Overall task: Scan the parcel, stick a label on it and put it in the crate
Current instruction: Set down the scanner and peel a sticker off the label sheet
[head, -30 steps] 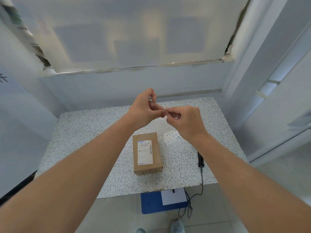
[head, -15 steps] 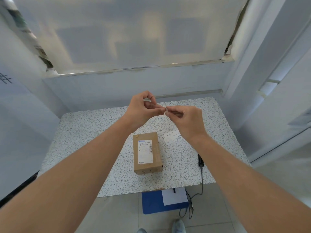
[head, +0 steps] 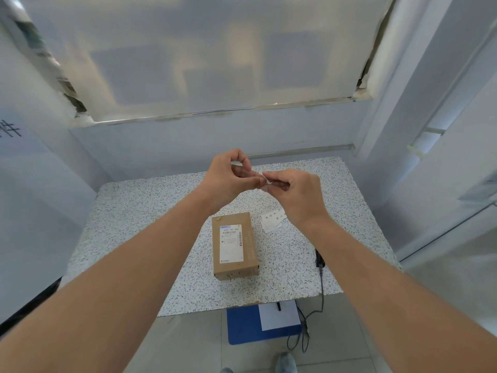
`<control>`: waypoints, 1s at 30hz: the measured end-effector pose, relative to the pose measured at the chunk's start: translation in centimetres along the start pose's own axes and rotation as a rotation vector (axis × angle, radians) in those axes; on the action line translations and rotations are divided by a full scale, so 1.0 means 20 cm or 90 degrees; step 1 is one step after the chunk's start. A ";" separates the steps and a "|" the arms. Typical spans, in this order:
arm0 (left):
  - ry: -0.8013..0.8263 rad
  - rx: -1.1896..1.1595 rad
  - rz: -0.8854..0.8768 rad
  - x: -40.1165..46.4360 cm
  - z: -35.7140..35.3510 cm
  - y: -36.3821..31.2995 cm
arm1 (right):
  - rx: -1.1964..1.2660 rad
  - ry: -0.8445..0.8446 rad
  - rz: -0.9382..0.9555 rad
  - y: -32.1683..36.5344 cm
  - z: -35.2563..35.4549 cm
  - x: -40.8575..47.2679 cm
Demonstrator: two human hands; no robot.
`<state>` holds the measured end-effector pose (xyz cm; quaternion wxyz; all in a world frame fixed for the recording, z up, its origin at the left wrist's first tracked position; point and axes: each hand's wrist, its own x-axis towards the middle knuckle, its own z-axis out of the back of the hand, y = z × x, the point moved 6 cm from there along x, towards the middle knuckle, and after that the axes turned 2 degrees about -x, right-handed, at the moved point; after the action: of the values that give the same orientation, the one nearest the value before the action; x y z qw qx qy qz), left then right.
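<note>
A brown cardboard parcel with a white shipping label on top lies flat in the middle of the speckled table. Above and behind it, my left hand and my right hand meet in the air. Both pinch a small white sticker label between their fingertips, and a bit of white backing shows in my left hand. A sheet of labels lies on the table right of the parcel. The black scanner rests near the table's front right edge.
A blue crate holding white paper stands on the floor under the table's front edge, with the scanner cable hanging beside it. Walls close in behind, left and right. A shoe shows at the bottom.
Both hands stay joined at the fingertips and have shifted only slightly; the fingers work at the small label. The parcel, label sheet and scanner have not moved.
</note>
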<state>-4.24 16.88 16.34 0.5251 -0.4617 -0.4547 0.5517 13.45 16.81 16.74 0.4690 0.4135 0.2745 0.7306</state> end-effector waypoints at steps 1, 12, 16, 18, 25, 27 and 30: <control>0.001 0.000 -0.001 0.00 0.00 0.00 | 0.003 -0.002 -0.001 0.00 0.00 0.00; 0.001 0.010 -0.001 0.01 -0.01 0.00 | 0.003 -0.014 0.014 0.01 0.00 0.01; -0.004 0.009 0.003 0.02 0.00 0.00 | -0.011 -0.012 0.030 0.02 -0.01 0.01; -0.004 0.016 0.001 0.03 0.00 0.00 | -0.013 -0.011 0.034 0.02 -0.01 0.01; 0.011 0.011 -0.005 0.05 0.00 0.01 | 0.000 0.014 0.033 0.01 -0.03 0.02; 0.018 0.002 -0.009 0.05 0.01 0.02 | 0.021 0.028 0.030 0.00 -0.04 0.02; 0.020 -0.015 -0.016 0.04 0.02 0.03 | 0.028 0.037 0.024 -0.02 -0.05 0.01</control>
<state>-4.67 17.75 15.78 0.5333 -0.4711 -0.4586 0.5324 12.64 17.19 16.04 0.4378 0.4072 0.2960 0.7449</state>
